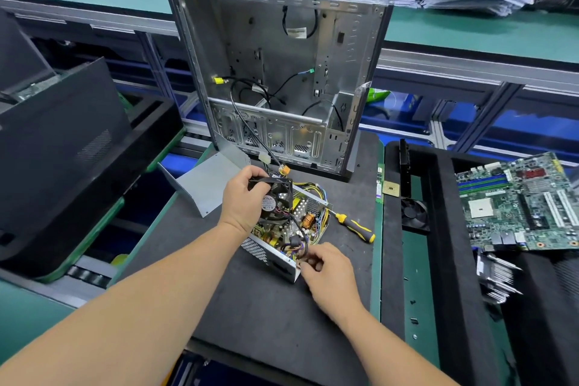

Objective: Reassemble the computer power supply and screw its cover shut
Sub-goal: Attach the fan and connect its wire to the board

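Observation:
The open power supply [269, 252] lies on the black mat, its circuit board and yellow wires exposed. My left hand [242, 200] grips the black fan [275, 200] and holds it tilted above the board. At the near corner of the metal box, my right hand [329, 273] pinches a bundle of wires [299, 249]. The grey bent metal cover [208, 182] lies off the unit, to its left. A yellow and black screwdriver [355, 226] rests on the mat to the right.
An empty computer case [275, 72] stands upright behind the power supply. On the right, a black tray [438, 229] holds a small fan [413, 213], a motherboard [520, 200], a heatsink [498, 276] and loose screws [413, 310]. Black bins stand at left.

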